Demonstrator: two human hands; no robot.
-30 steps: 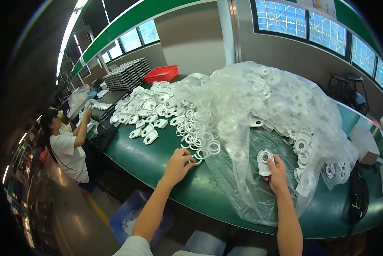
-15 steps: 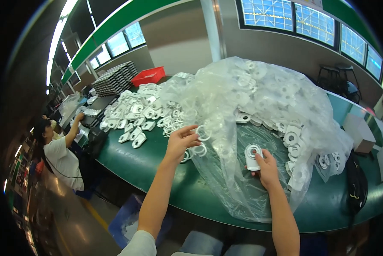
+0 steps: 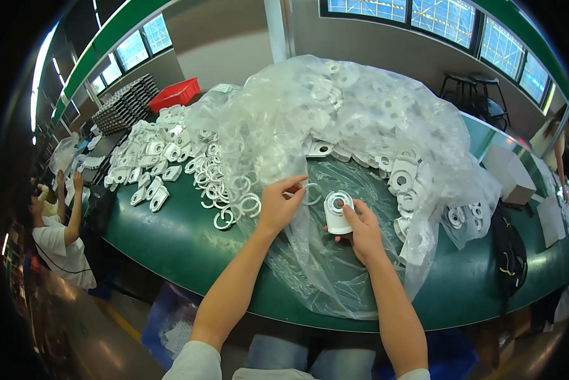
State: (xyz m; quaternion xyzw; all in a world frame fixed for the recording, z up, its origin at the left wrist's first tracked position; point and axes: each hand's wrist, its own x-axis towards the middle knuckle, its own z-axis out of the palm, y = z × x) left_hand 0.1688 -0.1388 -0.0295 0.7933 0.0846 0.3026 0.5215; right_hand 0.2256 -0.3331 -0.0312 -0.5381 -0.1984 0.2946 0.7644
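My left hand (image 3: 283,206) pinches a thin white ring (image 3: 317,195) between its fingertips. Just to the right, my right hand (image 3: 365,232) grips a white plastic housing (image 3: 339,221), rounded at the top, with a round dark-centred opening facing up. A small gap separates the ring from the housing. Both are above a large clear plastic bag (image 3: 335,278) spread over the green table (image 3: 170,247). Loose white rings (image 3: 223,219) lie in a heap left of my left hand.
Similar white housings (image 3: 159,198) are heaped at the left, more (image 3: 403,177) inside the bag. A red bin (image 3: 173,95) and stacked trays (image 3: 126,104) stand behind. A white box (image 3: 507,174) and black bag (image 3: 509,247) lie right. A co-worker (image 3: 59,244) works left.
My left hand has brought the ring closer to the housing in my right hand. The whole view has shifted, so the table's contents appear farther left. The co-worker's arms have risen.
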